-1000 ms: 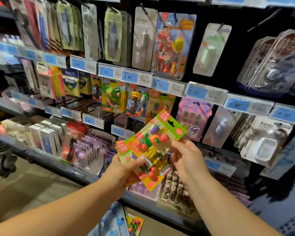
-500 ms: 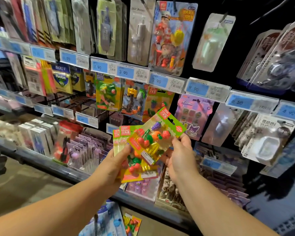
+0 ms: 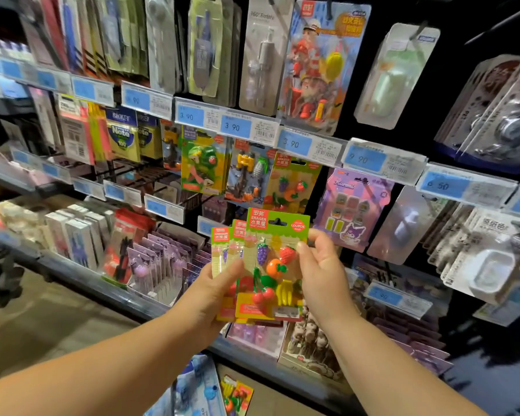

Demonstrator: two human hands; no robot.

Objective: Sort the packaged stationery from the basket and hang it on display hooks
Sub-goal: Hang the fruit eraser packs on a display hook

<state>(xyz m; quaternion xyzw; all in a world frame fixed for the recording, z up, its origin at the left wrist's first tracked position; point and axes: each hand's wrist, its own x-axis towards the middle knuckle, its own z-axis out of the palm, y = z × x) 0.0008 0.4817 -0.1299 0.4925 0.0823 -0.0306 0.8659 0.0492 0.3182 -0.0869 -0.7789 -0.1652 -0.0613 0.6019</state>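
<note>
Fruit eraser packs (image 3: pixel 270 265), upright, gripped between both hands (image 3: pixel 210 292).

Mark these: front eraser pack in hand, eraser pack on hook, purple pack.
Front eraser pack (image 3: pixel 275 267): head view, orange fruit at centre.
Hanging eraser pack (image 3: pixel 293 184): head view, card centre.
Purple pack (image 3: pixel 354 208): head view, card centre.

"ERASER" and "LOUPOK" — eraser pack (image 3: pixel 270 265), "3 90" — price tag (image 3: pixel 236 126)
</note>
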